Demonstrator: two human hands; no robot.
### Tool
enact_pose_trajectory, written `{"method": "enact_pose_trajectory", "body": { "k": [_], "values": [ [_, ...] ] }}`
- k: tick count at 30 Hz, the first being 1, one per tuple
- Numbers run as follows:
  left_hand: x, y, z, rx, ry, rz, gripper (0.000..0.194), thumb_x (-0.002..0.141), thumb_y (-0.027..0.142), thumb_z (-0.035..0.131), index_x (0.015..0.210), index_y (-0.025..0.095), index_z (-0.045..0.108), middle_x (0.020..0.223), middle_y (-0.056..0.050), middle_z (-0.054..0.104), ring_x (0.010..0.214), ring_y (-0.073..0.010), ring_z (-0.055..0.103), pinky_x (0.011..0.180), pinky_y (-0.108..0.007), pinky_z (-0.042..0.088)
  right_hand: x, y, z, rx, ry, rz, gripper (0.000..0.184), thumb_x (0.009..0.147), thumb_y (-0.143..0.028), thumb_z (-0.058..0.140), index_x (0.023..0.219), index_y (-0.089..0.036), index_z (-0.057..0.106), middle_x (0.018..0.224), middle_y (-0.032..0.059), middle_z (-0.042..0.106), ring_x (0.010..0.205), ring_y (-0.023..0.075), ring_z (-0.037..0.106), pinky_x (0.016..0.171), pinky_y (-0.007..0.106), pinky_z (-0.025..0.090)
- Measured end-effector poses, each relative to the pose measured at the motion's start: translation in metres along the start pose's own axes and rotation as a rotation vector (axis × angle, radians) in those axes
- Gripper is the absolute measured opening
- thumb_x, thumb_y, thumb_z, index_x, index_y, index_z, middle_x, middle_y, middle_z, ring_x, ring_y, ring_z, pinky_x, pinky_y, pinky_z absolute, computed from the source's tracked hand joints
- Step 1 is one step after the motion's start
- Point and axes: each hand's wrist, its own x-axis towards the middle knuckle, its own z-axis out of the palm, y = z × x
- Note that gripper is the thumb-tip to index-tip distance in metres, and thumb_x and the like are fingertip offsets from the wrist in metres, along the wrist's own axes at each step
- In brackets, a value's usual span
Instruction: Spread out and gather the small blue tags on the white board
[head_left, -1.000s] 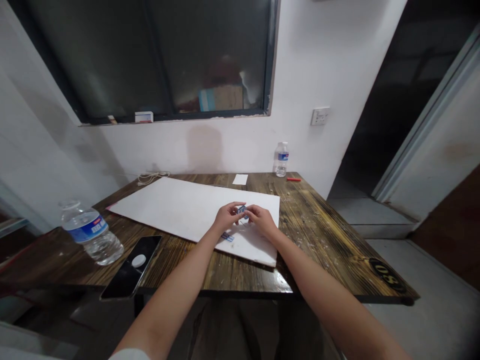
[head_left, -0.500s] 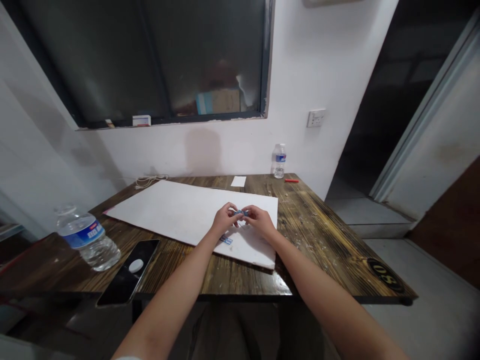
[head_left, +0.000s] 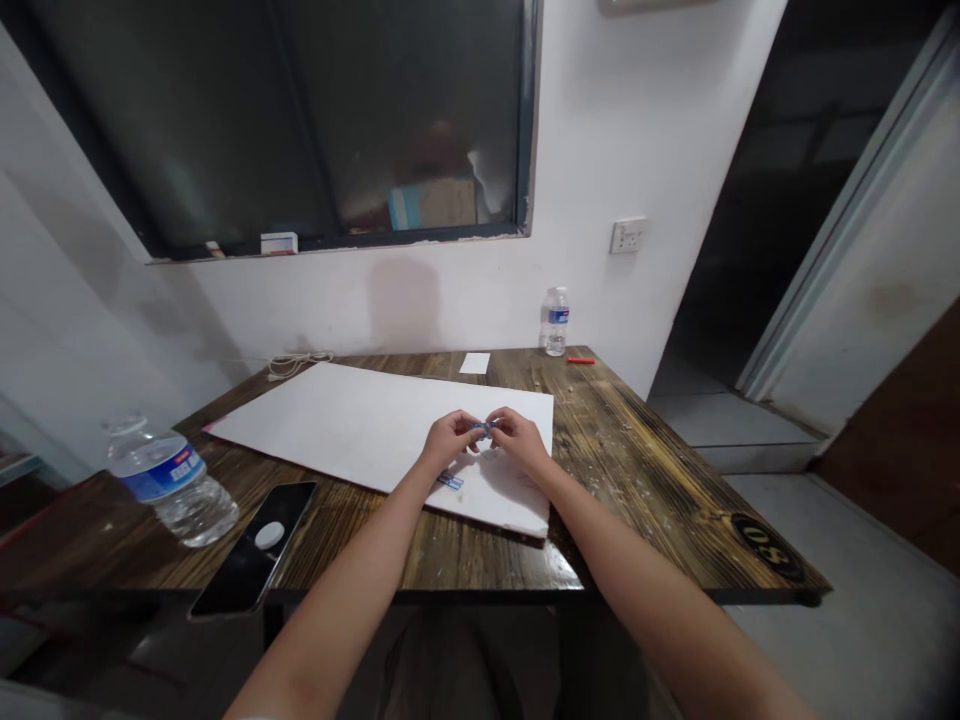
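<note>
Nearest, a dark phone (head_left: pixel 244 572) with a white disc (head_left: pixel 269 536) on it lies at the front edge of the wooden tabletop (head_left: pixel 615 490), with a large water bottle (head_left: pixel 174 478) to its left. A little farther in, a flat blue-and-white piece (head_left: pixel 451 481) rests on the white board (head_left: pixel 352 410), just beside the left wrist. Beyond it, over the board, the left hand (head_left: pixel 450 438) and right hand (head_left: pixel 519 436) meet at a small blue piece (head_left: pixel 484 428), each with its fingertips pinched narrow on one side of it. The step in hand looks like fine two-handed fingering of this piece; whether it is being joined, bent or turned, I cannot tell, since the fingers cover much of it. Any next move would seem to call for light, steady pressure from both sides, with the piece kept above the board. Farther off lie a white paper (head_left: pixel 474 363) and a red stick (head_left: pixel 580 361), near a smaller bottle (head_left: pixel 556 322) standing by the wall.
</note>
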Motion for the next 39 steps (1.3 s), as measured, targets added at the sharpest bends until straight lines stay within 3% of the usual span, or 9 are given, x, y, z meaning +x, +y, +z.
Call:
{"method": "enact_pose_trajectory", "body": {
  "k": [5, 10, 27, 33, 35, 39],
  "values": [
    [-0.001, 0.002, 0.001, -0.033, -0.002, 0.013, 0.043, 0.065, 0.050, 0.079, 0.084, 0.015, 0.061, 0.061, 0.000, 0.065, 0.049, -0.0130, 0.062, 0.046, -0.022, 0.043, -0.001, -0.003, -0.002, -0.060, -0.038, -0.076, 0.025, 0.078, -0.028, 0.060, 0.101, -0.021, 0.065, 0.066, -0.0033, 0.064, 0.058, 0.0127, 0.058, 0.058, 0.024, 0.044],
    [-0.001, 0.007, 0.000, -0.058, 0.033, -0.016, 0.045, 0.064, 0.049, 0.080, 0.086, 0.015, 0.061, 0.056, 0.001, 0.064, 0.047, -0.0134, 0.061, 0.047, -0.023, 0.044, -0.002, -0.006, -0.005, -0.130, -0.068, -0.183, 0.024, 0.075, -0.024, 0.065, 0.098, -0.019, 0.067, 0.078, 0.0005, 0.068, 0.065, 0.0124, 0.057, 0.063, 0.025, 0.045],
    [0.002, 0.002, 0.000, -0.122, 0.062, -0.029, 0.043, 0.060, 0.043, 0.083, 0.084, 0.015, 0.062, 0.061, -0.002, 0.067, 0.055, -0.0154, 0.064, 0.051, -0.025, 0.045, 0.002, 0.003, -0.004, 0.015, 0.017, -0.061, 0.031, 0.072, -0.040, 0.070, 0.095, -0.019, 0.066, 0.072, 0.0014, 0.067, 0.064, 0.0162, 0.061, 0.063, 0.030, 0.049],
    [0.006, -0.002, -0.004, -0.221, 0.268, -0.032, 0.050, 0.058, 0.042, 0.084, 0.095, 0.014, 0.067, 0.068, -0.002, 0.069, 0.060, -0.0141, 0.064, 0.060, -0.027, 0.050, -0.003, -0.013, -0.006, -0.101, 0.069, -0.094, 0.037, 0.072, -0.038, 0.073, 0.101, -0.020, 0.061, 0.075, -0.0015, 0.062, 0.060, 0.0125, 0.052, 0.059, 0.026, 0.043],
    [0.007, -0.003, -0.006, -0.256, 0.333, -0.053, 0.054, 0.057, 0.042, 0.085, 0.100, 0.013, 0.069, 0.071, -0.003, 0.070, 0.062, -0.0134, 0.064, 0.063, -0.027, 0.051, -0.006, -0.019, -0.006, -0.144, 0.030, -0.110, 0.028, 0.073, -0.038, 0.075, 0.089, -0.019, 0.062, 0.068, -0.0030, 0.058, 0.059, 0.0125, 0.049, 0.058, 0.025, 0.040],
    [0.009, -0.005, -0.009, -0.312, 0.420, -0.061, 0.049, 0.057, 0.044, 0.084, 0.092, 0.013, 0.070, 0.076, -0.005, 0.071, 0.065, -0.0125, 0.064, 0.067, -0.027, 0.052, -0.015, -0.030, 0.000, -0.201, -0.270, -0.229, 0.017, 0.076, -0.034, 0.075, 0.083, -0.021, 0.067, 0.079, 0.0016, 0.067, 0.076, 0.0161, 0.057, 0.069, 0.027, 0.045]
  ]
}}
